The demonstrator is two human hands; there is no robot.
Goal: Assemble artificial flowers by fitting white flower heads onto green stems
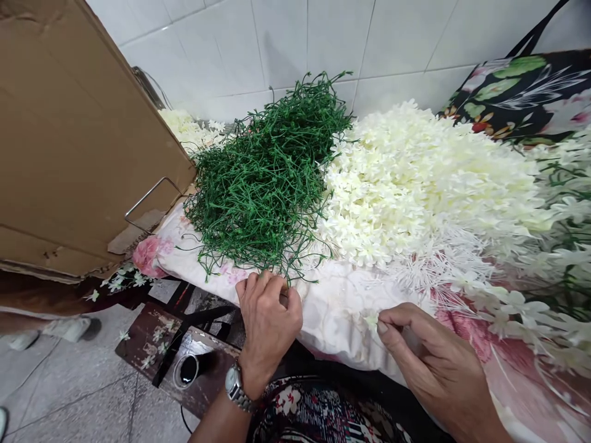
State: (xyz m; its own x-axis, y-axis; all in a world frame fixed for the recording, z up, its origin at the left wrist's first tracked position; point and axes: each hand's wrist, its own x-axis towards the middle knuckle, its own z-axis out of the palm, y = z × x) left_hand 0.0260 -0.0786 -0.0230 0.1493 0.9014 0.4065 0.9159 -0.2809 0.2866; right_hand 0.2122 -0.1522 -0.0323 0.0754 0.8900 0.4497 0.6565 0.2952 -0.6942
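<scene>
My left hand, with a metal watch on its wrist, is closed at the near edge of a tangled heap of green artificial flower stems. Its curled fingers touch the stem ends there; the fingertips are partly hidden. Thumb and forefinger of my right hand pinch a small pale artificial flower just above the cloth. A large pile of cream-white artificial flower heads lies to the right of the stems. In front of that pile are thin white strands.
Floral cloth covers the work surface. A cardboard box stands at the left, a black floral bag at the back right. Finished-looking white flower sprays lie at the right. Below, a wooden stool holds a small cup.
</scene>
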